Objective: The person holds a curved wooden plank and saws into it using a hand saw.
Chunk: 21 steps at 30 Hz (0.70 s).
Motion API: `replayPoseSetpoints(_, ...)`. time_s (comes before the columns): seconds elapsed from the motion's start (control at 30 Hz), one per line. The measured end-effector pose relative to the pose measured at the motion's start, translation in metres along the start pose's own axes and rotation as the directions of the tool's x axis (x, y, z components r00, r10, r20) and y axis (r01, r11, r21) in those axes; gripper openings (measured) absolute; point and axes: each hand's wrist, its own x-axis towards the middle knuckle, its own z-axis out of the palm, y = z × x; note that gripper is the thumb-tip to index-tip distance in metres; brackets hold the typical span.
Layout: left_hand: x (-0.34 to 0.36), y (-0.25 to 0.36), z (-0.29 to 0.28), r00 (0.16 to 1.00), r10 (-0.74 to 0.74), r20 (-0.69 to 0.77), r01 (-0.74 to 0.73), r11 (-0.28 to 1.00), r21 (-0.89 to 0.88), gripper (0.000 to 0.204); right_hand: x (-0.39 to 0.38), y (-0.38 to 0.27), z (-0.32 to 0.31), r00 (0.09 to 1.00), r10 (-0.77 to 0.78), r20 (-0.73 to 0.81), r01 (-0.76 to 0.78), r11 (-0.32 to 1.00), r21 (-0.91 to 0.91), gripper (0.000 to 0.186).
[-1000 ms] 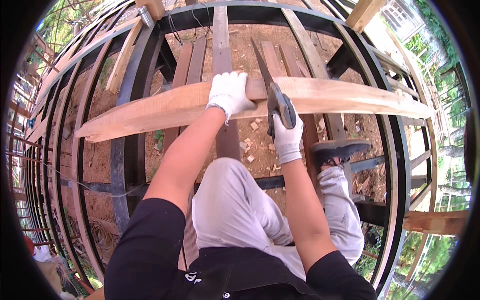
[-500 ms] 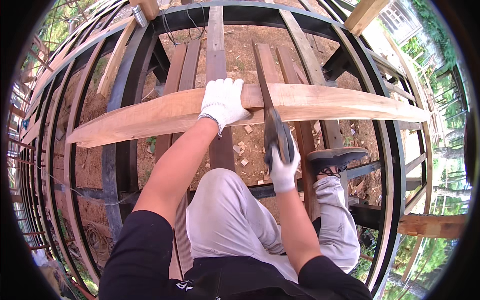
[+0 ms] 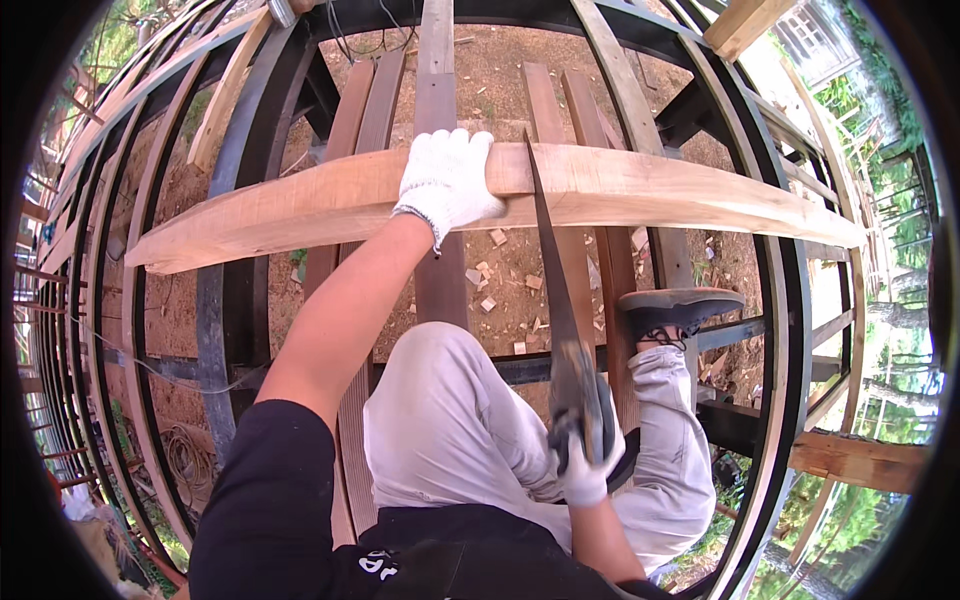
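A long wooden beam (image 3: 660, 188) lies crosswise over the frame in front of me. My left hand (image 3: 448, 185), in a white knitted glove, grips it left of its middle, the fingers reaching over the far edge. Just right of that hand, the blade of a handsaw (image 3: 556, 275) rests against the beam, its tip near the far edge. The saw slants back toward me, and my gloved right hand (image 3: 588, 470) is closed around its dark handle, low beside my bent knee. How deep the cut goes I cannot tell.
Dark steel joists (image 3: 243, 130) and wooden battens (image 3: 620, 95) form an open frame, with gaps down to dirt ground littered with wood offcuts (image 3: 488, 304). Loose brown planks (image 3: 350, 120) lie under the beam. My shoe (image 3: 680, 312) rests to the right. A metal can (image 3: 281, 10) stands at the far left.
My right hand has pulled the saw back toward me, so more blade shows on the near side of the beam. My left hand keeps its place on the wood. The view has shifted slightly.
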Motion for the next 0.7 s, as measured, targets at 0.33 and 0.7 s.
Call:
replayPoseSetpoints(0.33, 0.008, 0.0, 0.008, 1.0, 0.022, -0.021, -0.022, 1.0, -0.018, 0.079, 0.151, -0.011, 0.072, 0.995, -0.097, -0.002, 0.097, 0.995, 0.007, 0.061)
replayPoseSetpoints(0.7, -0.002, 0.004, 0.01, 0.999, 0.027, -0.027, -0.028, 0.999, -0.033, 0.081, 0.127, 0.008, 0.065, 0.995, -0.099, -0.007, 0.099, 0.995, -0.008, 0.06)
